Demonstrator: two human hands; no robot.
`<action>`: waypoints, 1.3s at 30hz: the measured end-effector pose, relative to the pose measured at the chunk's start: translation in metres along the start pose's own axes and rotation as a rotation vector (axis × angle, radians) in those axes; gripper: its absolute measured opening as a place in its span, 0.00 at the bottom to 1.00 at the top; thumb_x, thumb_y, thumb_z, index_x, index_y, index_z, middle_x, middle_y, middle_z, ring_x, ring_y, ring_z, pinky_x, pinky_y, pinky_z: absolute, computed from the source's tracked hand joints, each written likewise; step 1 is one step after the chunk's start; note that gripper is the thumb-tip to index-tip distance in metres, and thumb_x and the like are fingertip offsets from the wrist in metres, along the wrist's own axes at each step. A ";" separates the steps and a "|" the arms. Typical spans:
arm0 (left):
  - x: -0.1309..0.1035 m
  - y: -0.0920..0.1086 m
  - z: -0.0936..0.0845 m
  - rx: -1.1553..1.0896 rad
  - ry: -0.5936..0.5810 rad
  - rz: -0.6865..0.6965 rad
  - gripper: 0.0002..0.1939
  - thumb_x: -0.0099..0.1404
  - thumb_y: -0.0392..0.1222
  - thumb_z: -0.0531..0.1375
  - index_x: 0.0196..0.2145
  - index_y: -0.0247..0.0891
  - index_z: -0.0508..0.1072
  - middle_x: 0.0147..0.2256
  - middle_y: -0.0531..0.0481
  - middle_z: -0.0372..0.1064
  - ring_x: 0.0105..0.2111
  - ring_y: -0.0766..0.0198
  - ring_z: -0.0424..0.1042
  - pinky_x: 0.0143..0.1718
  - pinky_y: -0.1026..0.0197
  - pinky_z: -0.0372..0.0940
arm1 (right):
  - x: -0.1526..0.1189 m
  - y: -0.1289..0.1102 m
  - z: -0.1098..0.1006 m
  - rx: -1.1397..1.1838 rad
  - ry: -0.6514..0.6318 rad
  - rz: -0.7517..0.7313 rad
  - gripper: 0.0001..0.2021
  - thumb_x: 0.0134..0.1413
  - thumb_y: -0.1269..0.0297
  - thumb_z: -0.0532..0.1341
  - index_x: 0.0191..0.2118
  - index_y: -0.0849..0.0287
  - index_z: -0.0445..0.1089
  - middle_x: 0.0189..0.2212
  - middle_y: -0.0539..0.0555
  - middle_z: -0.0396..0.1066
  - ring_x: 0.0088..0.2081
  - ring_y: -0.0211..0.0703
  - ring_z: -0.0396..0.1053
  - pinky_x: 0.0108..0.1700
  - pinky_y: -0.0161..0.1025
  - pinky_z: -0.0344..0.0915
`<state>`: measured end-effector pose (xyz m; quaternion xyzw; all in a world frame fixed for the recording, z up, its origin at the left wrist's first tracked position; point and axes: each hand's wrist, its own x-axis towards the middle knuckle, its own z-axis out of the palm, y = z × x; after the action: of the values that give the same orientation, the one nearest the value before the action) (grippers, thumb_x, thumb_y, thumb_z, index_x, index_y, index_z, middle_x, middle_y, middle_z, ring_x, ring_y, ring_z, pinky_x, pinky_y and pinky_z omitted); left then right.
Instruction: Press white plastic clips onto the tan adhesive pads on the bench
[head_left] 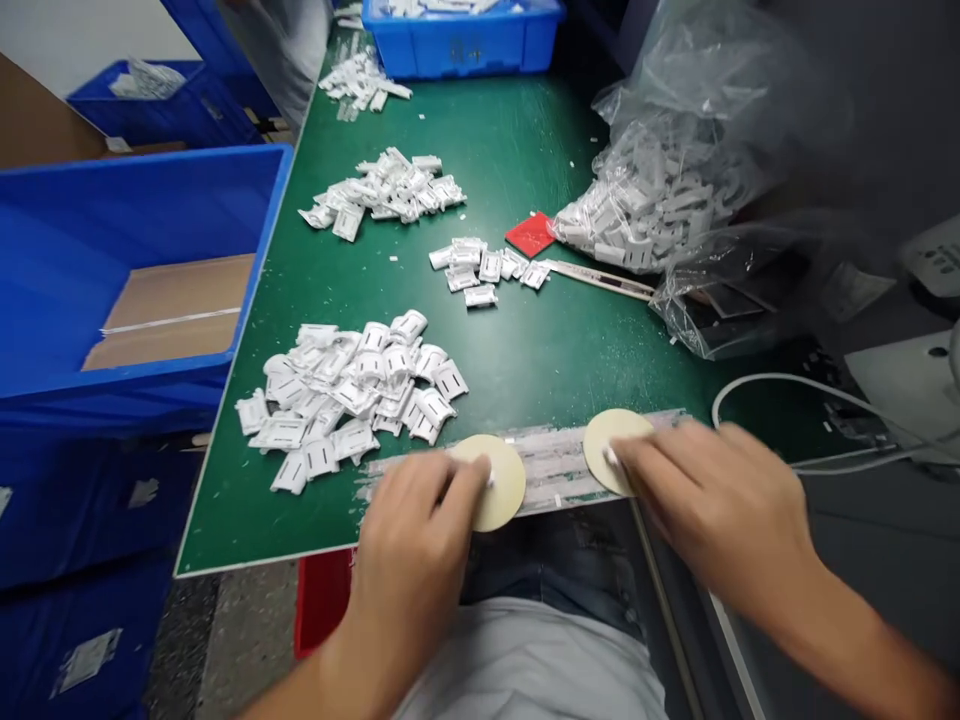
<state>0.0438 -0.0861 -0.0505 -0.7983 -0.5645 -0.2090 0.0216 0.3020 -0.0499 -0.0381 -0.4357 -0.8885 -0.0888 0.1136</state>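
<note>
**Both hands pressing small white parts onto two discs at the near table edge**

Nearest the camera, the person's lap shows below the table (525,340) edge, a white garment over dark trousers. Just above it, both hands work at the near rim of the green surface.

The left hand (416,530) is curled, fingertips pinching a small white part (489,472) against the left disc (499,482), a pale tan round pad overhanging the rim. The right hand (720,505) is likewise closed at the fingertips on a second white part (611,457), touching the right disc (609,448). Both hands are motion-blurred; the exact grip cannot be told. The two discs sit on a worn taped strip (551,462) between them.

Handling judgement: the white parts look like small moulded plastic pieces, light and stiff, probably smooth and easy to drop. A fingertip pinch across the flat faces seems the sound hold. The discs appear thin, best held down flat rather than gripped by the edge.

Surroundings: a large heap of white parts (352,395) lies just beyond the left hand; two smaller heaps (386,190) and (484,265) lie farther back. A red square (531,234) sits beside a clear bag of parts (660,200) at right. A blue bin (461,40) stands at the far end; a blue crate (135,290) holding cardboard stands at left. A white cable (787,385) curves at right.
</note>
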 end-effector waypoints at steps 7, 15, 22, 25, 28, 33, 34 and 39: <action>-0.001 0.000 -0.001 -0.035 -0.026 -0.004 0.10 0.68 0.30 0.54 0.43 0.38 0.72 0.31 0.48 0.69 0.32 0.61 0.65 0.35 0.59 0.59 | 0.001 -0.003 0.000 0.062 0.025 -0.009 0.09 0.64 0.74 0.55 0.40 0.60 0.73 0.29 0.55 0.71 0.30 0.43 0.60 0.34 0.42 0.50; -0.002 -0.001 0.000 -0.033 -0.002 0.008 0.08 0.68 0.30 0.55 0.41 0.37 0.72 0.31 0.48 0.68 0.32 0.61 0.64 0.34 0.60 0.58 | -0.006 -0.010 -0.003 0.086 0.025 0.034 0.10 0.64 0.74 0.54 0.40 0.61 0.73 0.30 0.55 0.72 0.30 0.43 0.60 0.34 0.42 0.50; 0.002 -0.001 0.000 -0.005 -0.085 -0.045 0.06 0.69 0.33 0.56 0.36 0.38 0.72 0.31 0.48 0.67 0.32 0.60 0.63 0.34 0.58 0.57 | 0.002 -0.001 -0.001 0.110 0.003 0.070 0.11 0.65 0.72 0.54 0.33 0.58 0.72 0.26 0.53 0.69 0.28 0.43 0.58 0.32 0.42 0.46; 0.004 -0.002 -0.001 -0.048 -0.072 -0.042 0.07 0.69 0.32 0.54 0.37 0.38 0.72 0.30 0.49 0.66 0.31 0.61 0.62 0.33 0.59 0.57 | 0.007 0.001 0.002 0.121 0.004 0.075 0.11 0.65 0.72 0.55 0.34 0.58 0.72 0.27 0.53 0.68 0.29 0.42 0.58 0.32 0.42 0.46; 0.005 -0.003 0.000 -0.006 -0.044 -0.043 0.07 0.68 0.32 0.55 0.35 0.39 0.72 0.30 0.49 0.65 0.31 0.60 0.62 0.32 0.59 0.57 | 0.009 0.000 0.003 0.044 -0.023 0.064 0.11 0.64 0.70 0.56 0.29 0.58 0.71 0.24 0.53 0.66 0.27 0.43 0.55 0.31 0.43 0.44; 0.002 -0.003 -0.002 -0.058 -0.063 -0.054 0.07 0.69 0.32 0.54 0.37 0.39 0.72 0.30 0.49 0.67 0.31 0.61 0.63 0.32 0.59 0.58 | 0.004 -0.004 0.000 0.059 -0.001 0.040 0.11 0.64 0.74 0.54 0.35 0.59 0.73 0.26 0.53 0.67 0.28 0.44 0.56 0.32 0.42 0.46; 0.002 -0.003 -0.003 -0.052 -0.058 -0.052 0.08 0.69 0.32 0.54 0.37 0.39 0.72 0.30 0.49 0.66 0.30 0.61 0.63 0.32 0.59 0.57 | 0.004 -0.003 0.001 0.058 -0.003 0.036 0.11 0.64 0.74 0.54 0.34 0.59 0.73 0.26 0.53 0.66 0.28 0.44 0.56 0.32 0.42 0.46; 0.003 -0.003 -0.003 0.019 -0.049 -0.022 0.08 0.68 0.32 0.55 0.38 0.39 0.73 0.31 0.47 0.68 0.32 0.61 0.64 0.32 0.59 0.58 | 0.006 -0.002 0.002 0.022 -0.004 0.049 0.13 0.64 0.73 0.54 0.30 0.58 0.71 0.24 0.53 0.65 0.27 0.43 0.54 0.31 0.42 0.45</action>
<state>0.0409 -0.0829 -0.0472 -0.7967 -0.5755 -0.1840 0.0133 0.2968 -0.0463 -0.0381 -0.4562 -0.8787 -0.0752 0.1188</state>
